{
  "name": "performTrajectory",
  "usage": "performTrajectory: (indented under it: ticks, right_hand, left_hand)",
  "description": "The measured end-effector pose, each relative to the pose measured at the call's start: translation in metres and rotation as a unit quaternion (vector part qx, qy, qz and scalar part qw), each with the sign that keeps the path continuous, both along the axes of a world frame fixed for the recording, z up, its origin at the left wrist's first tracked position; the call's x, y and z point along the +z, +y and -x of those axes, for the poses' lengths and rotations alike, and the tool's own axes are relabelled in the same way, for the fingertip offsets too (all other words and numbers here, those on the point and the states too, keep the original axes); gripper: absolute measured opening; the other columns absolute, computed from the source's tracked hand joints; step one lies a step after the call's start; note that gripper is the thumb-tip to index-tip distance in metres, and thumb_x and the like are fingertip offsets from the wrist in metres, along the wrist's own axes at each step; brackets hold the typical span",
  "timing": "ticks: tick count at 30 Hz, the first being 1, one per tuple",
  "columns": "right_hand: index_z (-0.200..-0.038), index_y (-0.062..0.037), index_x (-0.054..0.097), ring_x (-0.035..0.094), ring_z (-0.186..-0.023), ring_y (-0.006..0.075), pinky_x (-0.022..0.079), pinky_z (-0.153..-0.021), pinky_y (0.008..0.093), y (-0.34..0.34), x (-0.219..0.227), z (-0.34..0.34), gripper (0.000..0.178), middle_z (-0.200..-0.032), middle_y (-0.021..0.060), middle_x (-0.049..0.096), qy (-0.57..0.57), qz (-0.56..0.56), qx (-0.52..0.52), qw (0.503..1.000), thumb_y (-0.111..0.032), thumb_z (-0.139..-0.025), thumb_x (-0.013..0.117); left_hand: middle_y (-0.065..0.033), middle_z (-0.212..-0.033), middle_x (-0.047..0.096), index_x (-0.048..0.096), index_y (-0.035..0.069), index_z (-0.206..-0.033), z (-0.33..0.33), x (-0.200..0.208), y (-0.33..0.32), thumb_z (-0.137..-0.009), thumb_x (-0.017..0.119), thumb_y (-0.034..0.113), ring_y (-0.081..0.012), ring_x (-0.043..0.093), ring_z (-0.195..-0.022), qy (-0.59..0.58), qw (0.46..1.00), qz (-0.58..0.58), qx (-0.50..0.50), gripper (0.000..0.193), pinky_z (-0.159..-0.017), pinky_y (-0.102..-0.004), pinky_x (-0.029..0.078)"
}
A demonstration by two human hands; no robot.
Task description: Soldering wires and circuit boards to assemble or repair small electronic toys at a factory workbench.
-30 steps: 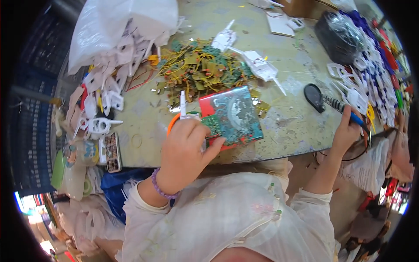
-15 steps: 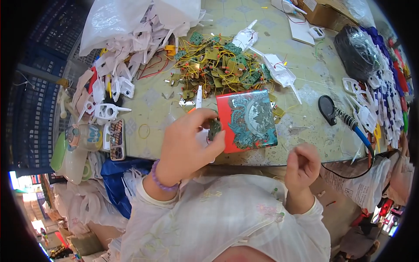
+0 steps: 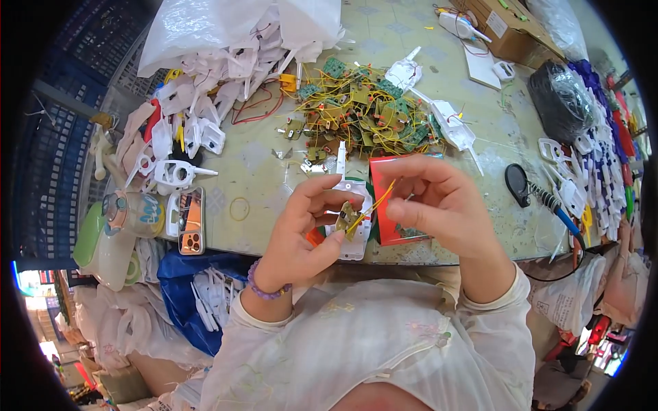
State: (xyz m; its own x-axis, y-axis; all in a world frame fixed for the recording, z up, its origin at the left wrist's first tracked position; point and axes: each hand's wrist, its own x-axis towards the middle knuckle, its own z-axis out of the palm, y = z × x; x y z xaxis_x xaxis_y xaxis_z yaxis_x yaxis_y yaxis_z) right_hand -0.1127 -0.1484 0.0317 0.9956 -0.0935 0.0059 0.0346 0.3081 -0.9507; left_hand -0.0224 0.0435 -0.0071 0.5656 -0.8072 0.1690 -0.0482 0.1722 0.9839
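My left hand (image 3: 305, 233) is closed on a small circuit board (image 3: 345, 218), pinched by its edges between thumb and fingers. Yellow wires (image 3: 370, 205) run from the board up to my right hand (image 3: 449, 209), whose thumb and fingers pinch their far ends. Below the board a white plastic casing (image 3: 354, 250) with a narrow stem lies at the table's near edge, partly hidden by my left hand. Beside it, mostly covered by my right hand, lies a red flat box (image 3: 386, 229). Beyond both hands a heap of circuit boards (image 3: 370, 113) with yellow wires is piled up.
White casings (image 3: 199, 130) pile up at the left, near a glass jar (image 3: 144, 214) and a phone (image 3: 192, 222). A soldering iron (image 3: 565, 220) rests at the right beside a round black holder (image 3: 517, 185). Farther back sits a cardboard box (image 3: 510, 31).
My right hand has moved up and left from the table edge and now grips the yellow wires. My left hand has turned the board, showing its face. The view has shifted slightly.
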Motion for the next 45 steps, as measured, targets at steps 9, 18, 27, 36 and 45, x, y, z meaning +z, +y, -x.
performTrajectory:
  ticks: [9, 18, 27, 36, 45]
  right_hand:
    - [-0.085, -0.0015, 0.065, 0.057, -0.07, 0.0126, 0.044, -0.062, 0.0238, 0.015, 0.004, -0.01, 0.015, -0.077, 0.0054, 0.06, -0.159, 0.314, -0.07, 0.934, 0.005, -0.071, 0.066]
    - [-0.086, -0.0015, 0.064, 0.058, -0.07, 0.0129, 0.045, -0.061, 0.0243, 0.012, -0.007, -0.01, 0.009, -0.078, 0.0065, 0.061, -0.127, 0.27, -0.1, 0.949, -0.001, -0.077, 0.064]
    - [-0.085, -0.0029, 0.063, 0.06, -0.075, 0.0209, 0.047, -0.065, 0.0293, 0.036, -0.022, 0.007, 0.015, -0.081, 0.0069, 0.062, -0.158, 0.314, -0.018, 0.936, 0.001, -0.071, 0.066]
    - [-0.086, -0.0034, 0.063, 0.06, -0.067, 0.0159, 0.047, -0.059, 0.0266, 0.047, -0.033, 0.008, 0.012, -0.08, 0.0067, 0.062, -0.082, 0.283, -0.092, 0.951, -0.003, -0.074, 0.067]
    - [-0.095, -0.0003, 0.06, 0.061, -0.067, 0.014, 0.048, -0.06, 0.0243, 0.04, -0.02, -0.011, 0.018, -0.079, 0.0089, 0.062, -0.046, 0.288, -0.055, 0.955, -0.004, -0.078, 0.064]
  left_hand:
    - [-0.012, -0.114, 0.056, 0.047, 0.003, -0.12, -0.008, 0.002, 0.001, -0.071, 0.056, 0.0, -0.0223, 0.053, -0.106, -0.167, 0.977, -0.03, 0.127, 0.05, -0.092, -0.0338, 0.04]
    - [-0.013, -0.094, 0.063, 0.057, 0.0, -0.103, -0.015, 0.007, -0.023, -0.081, 0.06, 0.015, -0.0271, 0.058, -0.091, -0.245, 0.93, -0.094, 0.257, 0.027, -0.079, -0.0335, 0.044]
    - [-0.0135, -0.078, 0.063, 0.06, 0.001, -0.089, -0.038, 0.024, -0.016, -0.082, 0.059, 0.024, -0.0277, 0.061, -0.073, -0.247, 0.909, -0.255, 0.218, 0.024, -0.064, -0.0359, 0.046]
    - [-0.0107, -0.08, 0.066, 0.06, 0.0, -0.102, -0.028, 0.019, -0.01, -0.082, 0.061, 0.02, -0.0201, 0.063, -0.069, -0.123, 0.972, -0.154, 0.128, 0.029, -0.064, -0.0287, 0.047]
    - [-0.011, -0.073, 0.062, 0.064, 0.0, -0.081, -0.033, -0.002, 0.048, -0.086, 0.055, 0.025, -0.0222, 0.058, -0.073, -0.246, 0.877, -0.271, 0.312, 0.026, -0.066, -0.0293, 0.043]
